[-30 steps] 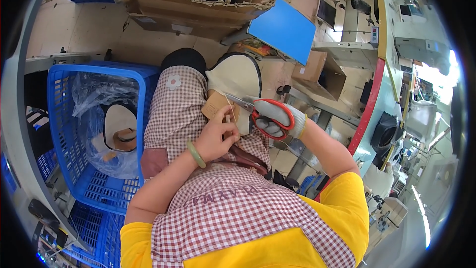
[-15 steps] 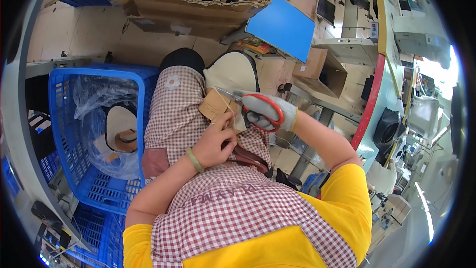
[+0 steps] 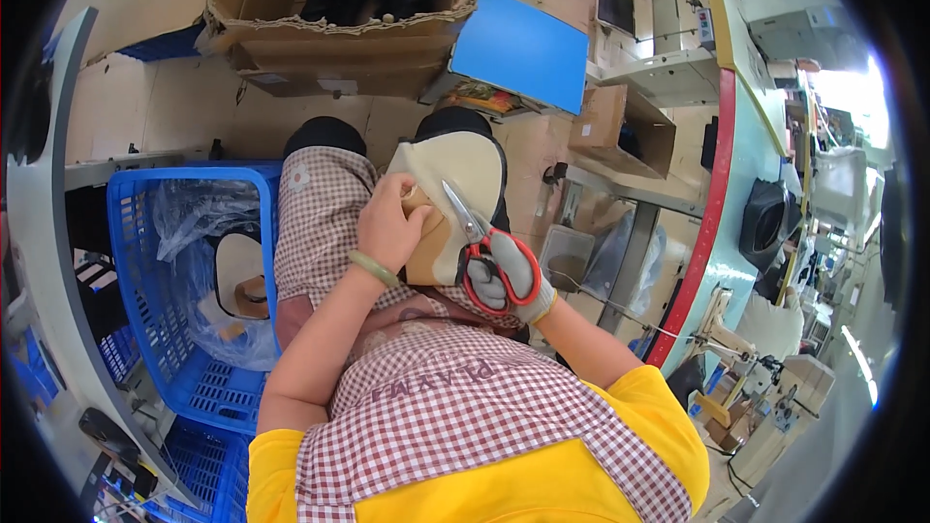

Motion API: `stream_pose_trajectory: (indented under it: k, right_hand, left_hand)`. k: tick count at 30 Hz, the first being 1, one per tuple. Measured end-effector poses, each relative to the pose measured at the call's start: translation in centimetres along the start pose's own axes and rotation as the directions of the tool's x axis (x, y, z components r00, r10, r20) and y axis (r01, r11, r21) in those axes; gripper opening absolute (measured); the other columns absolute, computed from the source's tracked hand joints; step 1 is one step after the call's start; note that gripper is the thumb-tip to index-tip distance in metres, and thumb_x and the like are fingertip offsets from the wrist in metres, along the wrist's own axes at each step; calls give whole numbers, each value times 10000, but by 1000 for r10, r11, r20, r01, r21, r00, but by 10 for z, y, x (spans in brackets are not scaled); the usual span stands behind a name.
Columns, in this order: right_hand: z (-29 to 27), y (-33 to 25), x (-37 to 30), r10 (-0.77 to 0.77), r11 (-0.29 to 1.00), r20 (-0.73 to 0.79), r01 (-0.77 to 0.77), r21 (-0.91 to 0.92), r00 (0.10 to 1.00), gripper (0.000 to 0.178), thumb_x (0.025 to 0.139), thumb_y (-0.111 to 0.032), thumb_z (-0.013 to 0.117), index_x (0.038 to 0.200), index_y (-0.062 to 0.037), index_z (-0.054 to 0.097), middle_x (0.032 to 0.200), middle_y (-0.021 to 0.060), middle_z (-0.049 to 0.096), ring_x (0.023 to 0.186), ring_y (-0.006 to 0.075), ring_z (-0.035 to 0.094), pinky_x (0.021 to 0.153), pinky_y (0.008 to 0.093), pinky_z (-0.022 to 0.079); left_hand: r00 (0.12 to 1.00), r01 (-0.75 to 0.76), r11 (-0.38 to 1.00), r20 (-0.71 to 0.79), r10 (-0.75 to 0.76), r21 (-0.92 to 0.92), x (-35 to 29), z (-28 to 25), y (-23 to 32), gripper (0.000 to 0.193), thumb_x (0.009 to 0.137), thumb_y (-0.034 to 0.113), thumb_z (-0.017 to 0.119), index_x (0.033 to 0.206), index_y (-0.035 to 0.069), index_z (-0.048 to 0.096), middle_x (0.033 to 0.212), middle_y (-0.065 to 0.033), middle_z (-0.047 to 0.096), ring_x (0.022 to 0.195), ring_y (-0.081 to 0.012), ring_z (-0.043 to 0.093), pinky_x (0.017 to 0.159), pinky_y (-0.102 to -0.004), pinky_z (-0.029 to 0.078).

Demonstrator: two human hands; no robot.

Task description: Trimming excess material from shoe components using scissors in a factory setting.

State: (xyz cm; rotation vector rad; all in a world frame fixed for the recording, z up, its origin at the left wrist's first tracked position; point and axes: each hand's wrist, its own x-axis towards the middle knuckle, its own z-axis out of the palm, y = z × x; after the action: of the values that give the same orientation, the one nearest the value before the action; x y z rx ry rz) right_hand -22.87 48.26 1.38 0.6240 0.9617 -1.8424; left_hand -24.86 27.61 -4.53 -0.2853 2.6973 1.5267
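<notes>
Both hands meet over the lap: the left hand (image 3: 387, 223) is closed on a tan insole piece (image 3: 431, 247), pinning it against a cream sole (image 3: 463, 169), while the gloved right hand (image 3: 513, 281), just right of it, grips red scissors (image 3: 484, 252), blades on the piece.

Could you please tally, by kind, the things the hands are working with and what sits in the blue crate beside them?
Red-handled scissors: 1
Cream and tan shoe piece, held: 1
Similar shoe piece in the blue crate: 1
Blue crate: 1
Total: 4
</notes>
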Motion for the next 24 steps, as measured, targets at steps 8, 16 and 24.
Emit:
stream_pose_trajectory:
  k: [8,16,24]
  right_hand:
    - [-5,-22,-49,-247,956,317,283,-74,916,700,929,-473,479,1454,-113,188,685,29,510,406,78,370,378,202,311]
    - [-44,-21,46,-32,982,180,-3,191,983,375,912,-450,528,800,-92,528,617,11,512,422,104,416,390,220,320]
    - [-23,-33,31,17,963,92,9,-270,996,365,894,-436,564,812,-80,561,660,7,554,456,84,456,395,216,342]
  left_hand:
    - [882,-380,922,328,339,68,27,2,14,335,703,76,698,1000,46,546,965,-121,583,849,-295,603,747,-365,484]
    - [969,-218,957,73,235,-190,12,5,-24,203,777,70,660,962,23,595,866,-117,596,747,-239,616,653,-312,486]
    - [968,197,895,-64,-242,-401,0,14,-17,98,880,81,581,877,-16,577,801,-107,617,638,-154,622,602,-249,508]
